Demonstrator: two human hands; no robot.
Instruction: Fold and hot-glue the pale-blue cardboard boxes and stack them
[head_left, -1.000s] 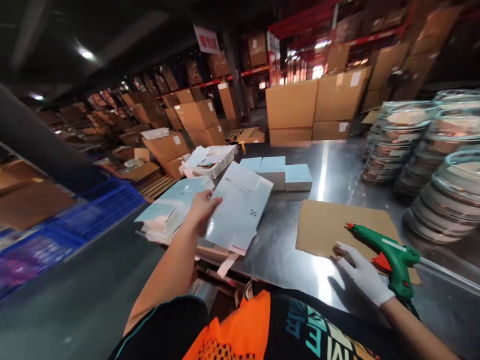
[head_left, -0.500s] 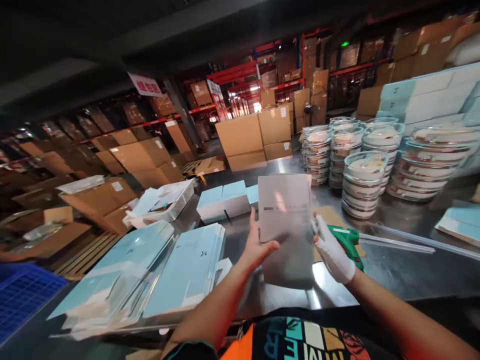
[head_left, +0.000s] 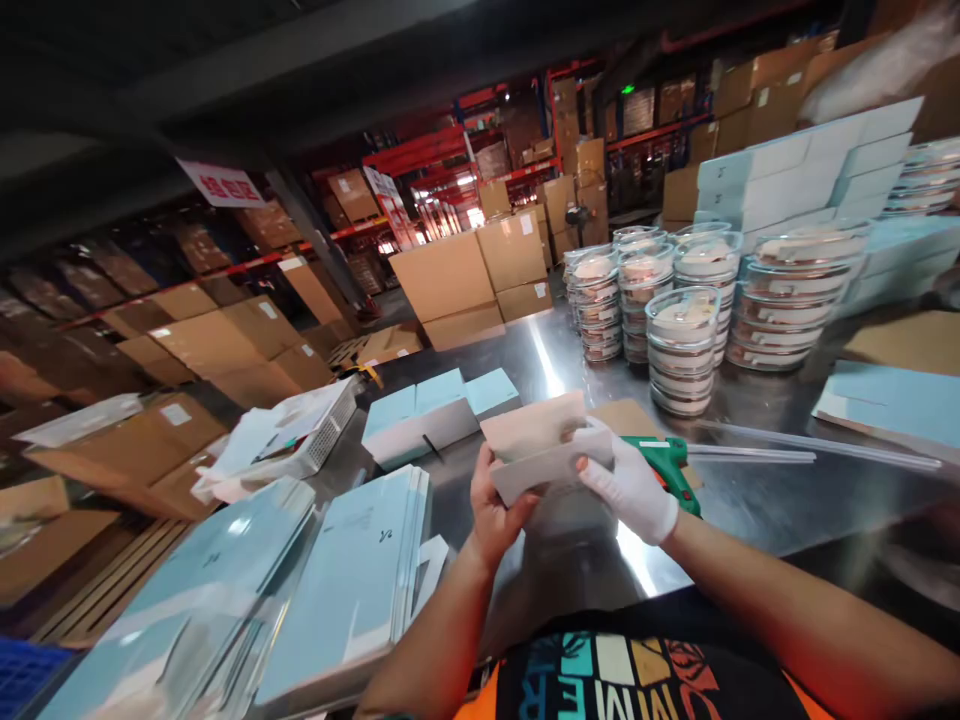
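Head view: from my remote seat I see the bare left hand [head_left: 493,510] gripping one end of a pale, folded cardboard carton [head_left: 531,430], the white-gloved right hand [head_left: 631,488] grasping its other end, above a shiny metal counter [head_left: 727,512]. I judge the step in hand to be opening its panels; the next move calls for squaring their edges between both hands. Just beside the right hand lies a green plastic glue gun [head_left: 670,458]; light-blue flat cardboard pieces [head_left: 349,575] lie stacked to the left
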